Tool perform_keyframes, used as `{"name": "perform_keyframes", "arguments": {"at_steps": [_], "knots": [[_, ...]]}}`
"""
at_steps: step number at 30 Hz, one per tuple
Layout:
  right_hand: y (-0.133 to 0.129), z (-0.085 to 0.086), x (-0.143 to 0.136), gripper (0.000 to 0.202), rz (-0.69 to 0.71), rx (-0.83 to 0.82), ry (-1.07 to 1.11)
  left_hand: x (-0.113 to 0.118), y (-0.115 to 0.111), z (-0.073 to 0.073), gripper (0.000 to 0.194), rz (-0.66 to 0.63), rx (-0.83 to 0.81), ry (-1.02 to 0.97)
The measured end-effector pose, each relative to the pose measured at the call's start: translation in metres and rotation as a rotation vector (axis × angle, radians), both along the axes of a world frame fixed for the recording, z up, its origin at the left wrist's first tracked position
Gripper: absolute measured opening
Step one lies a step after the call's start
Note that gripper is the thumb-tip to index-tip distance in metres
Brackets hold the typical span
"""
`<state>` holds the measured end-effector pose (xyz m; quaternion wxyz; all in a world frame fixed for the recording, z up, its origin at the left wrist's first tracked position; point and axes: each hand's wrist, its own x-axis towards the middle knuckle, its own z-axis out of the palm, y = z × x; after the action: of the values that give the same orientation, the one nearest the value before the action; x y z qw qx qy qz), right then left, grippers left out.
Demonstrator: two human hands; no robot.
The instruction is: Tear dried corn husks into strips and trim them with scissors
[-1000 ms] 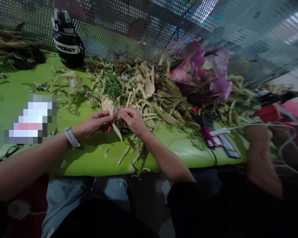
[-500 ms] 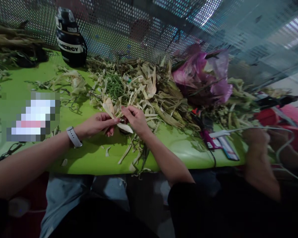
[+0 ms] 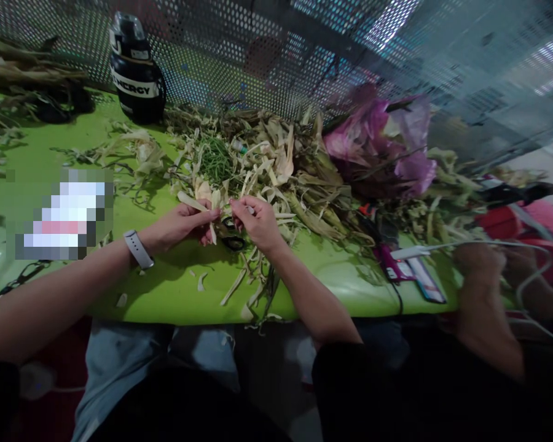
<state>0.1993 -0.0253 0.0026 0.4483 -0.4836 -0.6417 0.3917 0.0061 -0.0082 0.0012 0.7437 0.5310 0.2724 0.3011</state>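
My left hand point(image 3: 197, 220) is closed, thumb against fingers, on a pale strip of corn husk point(image 3: 191, 201) that sticks out at both sides of the grip. Close beside it, my right hand point(image 3: 254, 222) is pinched with thumb and forefinger together; a small light bit shows at its fingers, too small to name. Dark loops that look like scissor handles point(image 3: 234, 243) lie on the green table point(image 3: 166, 288) just under my hands. Behind my hands spreads a heap of dried husks point(image 3: 276, 159), with a bunch of thin green strands point(image 3: 215, 159) on it.
A black bottle point(image 3: 138, 80) stands at the back left, and a blurred-out phone-like screen point(image 3: 64, 212) lies at left. Past the heap is a pink plastic bag point(image 3: 378, 147). A cabled phone point(image 3: 426, 279) lies at right, near another person's arm point(image 3: 482, 294).
The broad pale husk piece that hung below my fingers is gone from there, baring the dark loops. My right hand has drawn slightly right, apart from the left. The view shifted a little.
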Motion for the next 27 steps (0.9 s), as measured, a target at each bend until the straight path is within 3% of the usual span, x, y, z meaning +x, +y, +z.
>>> {"name": "perform_keyframes", "arguments": {"at_steps": [3,6,8,12,15,18,27], "knots": [[-0.001,0.005,0.004,0.041,-0.060,0.074,0.024,0.001,0.000,-0.001,0.029,0.059,-0.039,-0.060],[-0.006,0.011,0.006,0.040,-0.260,0.266,0.060,0.001,0.000,-0.002,0.026,0.135,-0.090,-0.165],[-0.011,0.014,0.004,0.043,-0.281,0.326,-0.038,0.002,0.000,-0.004,0.026,0.145,-0.106,-0.210],[-0.018,0.012,-0.007,0.044,-0.020,0.190,-0.317,0.003,0.001,-0.008,0.024,0.233,0.033,-0.211],[-0.019,0.006,-0.015,0.042,0.050,0.117,-0.261,0.004,0.002,-0.010,0.022,0.288,0.222,-0.150],[-0.018,0.003,-0.017,0.040,0.101,0.092,-0.211,0.004,0.002,-0.010,0.024,0.292,0.307,-0.105],[-0.018,0.011,-0.010,0.041,0.287,0.048,-0.255,0.002,-0.004,0.003,0.035,0.291,0.049,-0.169]]}}
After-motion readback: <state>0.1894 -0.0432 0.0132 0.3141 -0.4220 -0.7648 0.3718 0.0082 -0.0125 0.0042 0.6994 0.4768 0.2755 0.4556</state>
